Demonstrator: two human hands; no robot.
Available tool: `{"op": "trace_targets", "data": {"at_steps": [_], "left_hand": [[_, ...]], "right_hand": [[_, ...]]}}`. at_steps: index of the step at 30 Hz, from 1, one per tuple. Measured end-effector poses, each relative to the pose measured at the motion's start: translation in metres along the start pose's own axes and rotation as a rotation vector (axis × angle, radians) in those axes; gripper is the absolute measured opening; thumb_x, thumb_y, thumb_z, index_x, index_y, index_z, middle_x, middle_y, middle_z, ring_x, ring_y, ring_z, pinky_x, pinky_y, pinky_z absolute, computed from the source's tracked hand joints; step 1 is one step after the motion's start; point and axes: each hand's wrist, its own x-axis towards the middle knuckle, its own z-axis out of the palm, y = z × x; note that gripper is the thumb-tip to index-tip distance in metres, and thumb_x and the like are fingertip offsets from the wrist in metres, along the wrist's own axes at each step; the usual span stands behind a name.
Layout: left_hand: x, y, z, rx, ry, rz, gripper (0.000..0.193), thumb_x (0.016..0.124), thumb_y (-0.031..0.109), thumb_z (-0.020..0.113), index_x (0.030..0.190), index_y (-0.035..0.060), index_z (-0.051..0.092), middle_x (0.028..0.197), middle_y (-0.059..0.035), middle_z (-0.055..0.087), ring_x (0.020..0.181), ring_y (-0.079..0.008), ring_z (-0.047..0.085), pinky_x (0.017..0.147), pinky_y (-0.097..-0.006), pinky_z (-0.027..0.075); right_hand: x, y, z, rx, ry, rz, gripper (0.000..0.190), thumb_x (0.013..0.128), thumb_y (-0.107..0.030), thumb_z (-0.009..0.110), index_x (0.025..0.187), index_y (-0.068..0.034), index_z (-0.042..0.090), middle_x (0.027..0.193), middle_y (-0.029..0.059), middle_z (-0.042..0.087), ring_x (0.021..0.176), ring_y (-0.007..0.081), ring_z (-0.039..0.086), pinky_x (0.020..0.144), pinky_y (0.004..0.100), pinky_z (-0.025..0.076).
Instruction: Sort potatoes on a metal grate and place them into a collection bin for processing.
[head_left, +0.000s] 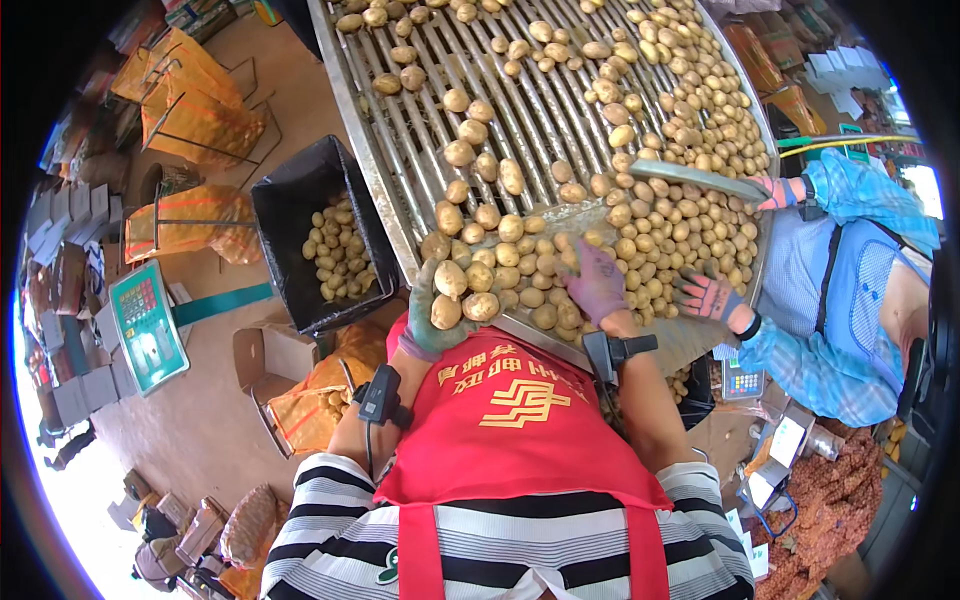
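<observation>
My left hand (431, 319), in a green-coated work glove, is cupped around several large potatoes (450, 279) at the near left corner of the sorting table. In a dusty purple glove, my right hand (598, 281) reaches into the potato heap (536, 285) near the front edge. Its fingers touch potatoes there, and the fingertips are partly hidden. Behind both hands rises the metal roller sorting table (420, 161), with loose potatoes scattered over its bars. A thick layer of smaller potatoes (686, 217) covers its right side.
At right, a co-worker's gloved hand (709, 296) rests by the potatoes; the other hand (776, 193) holds a curved bar (694, 178). Left stand a black-lined bin (289, 202) with potatoes, a scale's display panel (150, 328) and orange mesh sacks (199, 127). An open cardboard box (274, 356) is nearby.
</observation>
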Motion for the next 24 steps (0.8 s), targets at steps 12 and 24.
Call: {"op": "trace_targets", "data": {"at_steps": [12, 24], "left_hand": [[-0.069, 0.044, -0.054, -0.982, 0.509, -0.344, 0.052, 0.093, 0.058, 0.046, 0.115, 0.0137, 0.063, 0.117, -0.0166, 0.062, 0.106, -0.0385, 0.061, 0.102, -0.0629, 0.039], [-0.118, 0.050, -0.037, -1.110, 0.662, -0.148, 0.050, 0.091, 0.057, 0.052, 0.114, 0.0140, 0.063, 0.124, -0.0186, 0.057, 0.111, -0.0388, 0.057, 0.101, -0.0626, 0.039]], "right_hand": [[0.027, -0.042, -0.010, 1.386, -0.388, 0.243, 0.034, 0.099, -0.035, 0.049, 0.104, -0.004, 0.062, 0.092, 0.0077, 0.068, 0.076, 0.0137, 0.066, 0.061, 0.0258, 0.053], [0.005, -0.152, 0.018, 1.953, -1.244, 0.295, 0.059, 0.098, -0.048, 0.048, 0.129, 0.002, 0.050, 0.120, 0.0194, 0.060, 0.097, 0.0281, 0.066, 0.081, 0.0380, 0.060]]}}
